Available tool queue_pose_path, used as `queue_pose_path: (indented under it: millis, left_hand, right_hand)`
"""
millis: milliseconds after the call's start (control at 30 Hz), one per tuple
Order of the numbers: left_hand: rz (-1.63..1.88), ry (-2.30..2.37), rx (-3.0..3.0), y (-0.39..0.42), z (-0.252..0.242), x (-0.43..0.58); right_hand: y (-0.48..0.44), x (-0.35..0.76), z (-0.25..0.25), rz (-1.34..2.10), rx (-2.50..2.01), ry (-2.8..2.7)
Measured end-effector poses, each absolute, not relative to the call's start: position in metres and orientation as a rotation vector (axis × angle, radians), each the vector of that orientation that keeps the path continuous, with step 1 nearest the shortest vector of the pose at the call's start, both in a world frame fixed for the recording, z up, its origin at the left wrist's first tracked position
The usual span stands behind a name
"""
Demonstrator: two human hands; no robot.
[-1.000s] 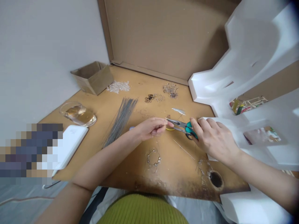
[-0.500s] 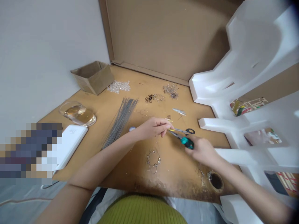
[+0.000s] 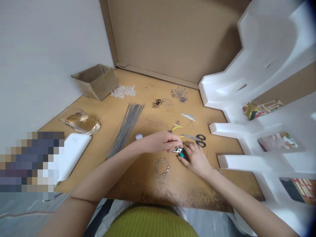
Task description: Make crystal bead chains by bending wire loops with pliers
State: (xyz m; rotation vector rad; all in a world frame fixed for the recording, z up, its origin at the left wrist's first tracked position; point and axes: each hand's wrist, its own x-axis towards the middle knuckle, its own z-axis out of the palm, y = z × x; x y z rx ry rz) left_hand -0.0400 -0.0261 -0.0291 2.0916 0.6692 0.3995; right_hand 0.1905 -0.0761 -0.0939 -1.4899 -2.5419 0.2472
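My right hand (image 3: 196,158) is closed around a pair of teal-handled pliers (image 3: 181,154), resting low over the table with the metal jaws toward the left. Just beside the jaws is my left hand (image 3: 164,141), its fingers pinched together; whatever they hold is too small or hidden to make out. Behind the hands lie yellow-handled pliers (image 3: 176,128), partly covered by the left hand, and black-handled scissors (image 3: 197,138). A wire ring with small round beads (image 3: 162,168) lies on the table in front of my left hand.
A bundle of grey wires (image 3: 127,128) lies left of centre, near a small round white-and-blue item (image 3: 139,136). Farther back are clear beads (image 3: 123,91), black rings (image 3: 157,103) and a cardboard box (image 3: 96,82). A glass (image 3: 80,121) stands left; white foam (image 3: 222,128) borders the right.
My right hand has moved left with the teal-handled pliers, bringing them close to my left hand. The scissors are now more fully exposed. My left hand has barely shifted.
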Motion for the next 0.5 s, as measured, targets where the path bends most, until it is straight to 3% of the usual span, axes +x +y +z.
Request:
queue_pose_path:
  millis: [100, 233, 500]
  left_hand:
    - [0.332, 0.758, 2.386, -0.032, -0.032, -0.035]
    - [0.282, 0.805, 2.588, -0.038, -0.040, -0.030]
    - [0.360, 0.838, 2.644, -0.034, -0.045, -0.027]
  right_hand:
    - [-0.064, 0.189, -0.061, 0.673, -1.414, -2.349]
    - [-0.054, 0.180, -0.026, 0.906, -1.336, -2.340]
    - [-0.054, 0.173, -0.024, 0.810, -1.302, -2.389]
